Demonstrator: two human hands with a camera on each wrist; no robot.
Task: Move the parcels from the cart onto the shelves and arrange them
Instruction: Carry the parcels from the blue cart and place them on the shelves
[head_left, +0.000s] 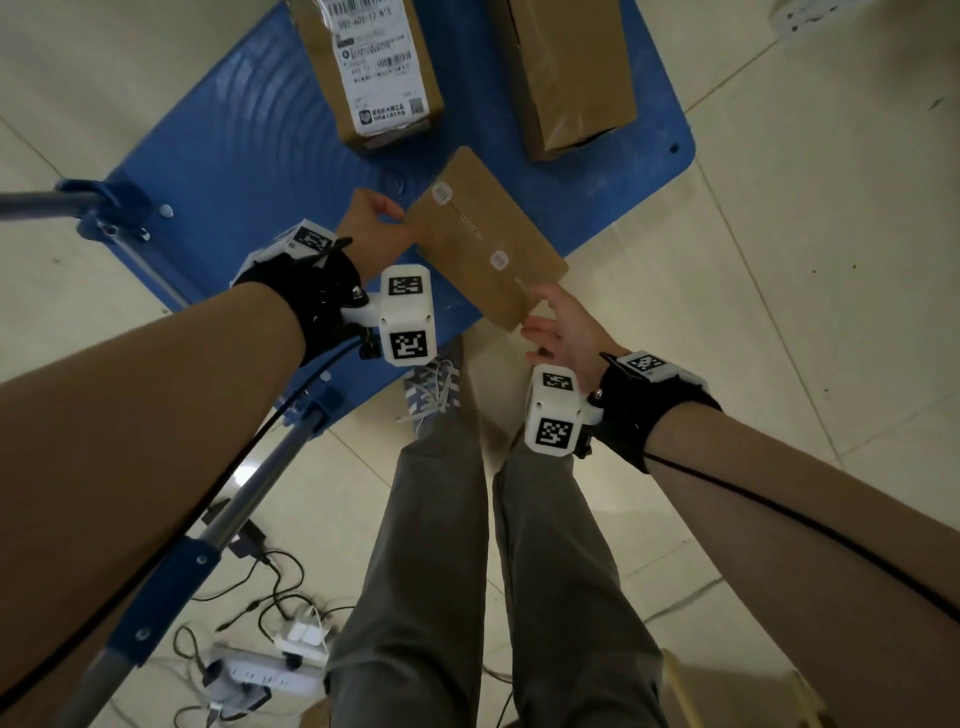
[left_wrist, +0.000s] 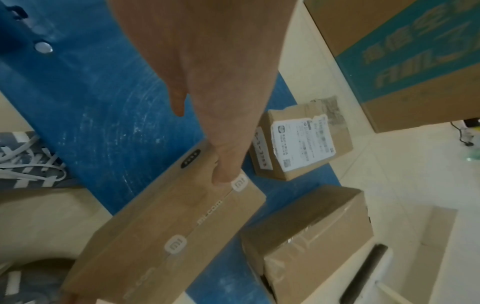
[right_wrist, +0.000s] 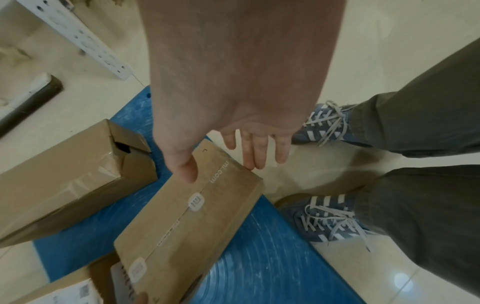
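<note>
The step in hand seems to be the pick-up of one flat parcel (head_left: 485, 244), which lies on the blue cart (head_left: 249, 156), partly over its near edge. The left hand (head_left: 370, 224) clamps its far end. The right hand (head_left: 563, 332) is at its near corner, thumb on top, fingers straight, grip not yet closed. Next, the right hand should probably close and both lift together. Beyond this parcel, two other boxes (head_left: 374, 67) rest on the cart. Around the cart is pale tiled floor (head_left: 779, 260); cables (head_left: 260, 623) lie behind.

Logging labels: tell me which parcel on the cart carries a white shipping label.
The tall parcel at the cart's far left; the other two show plain brown cardboard.
</note>
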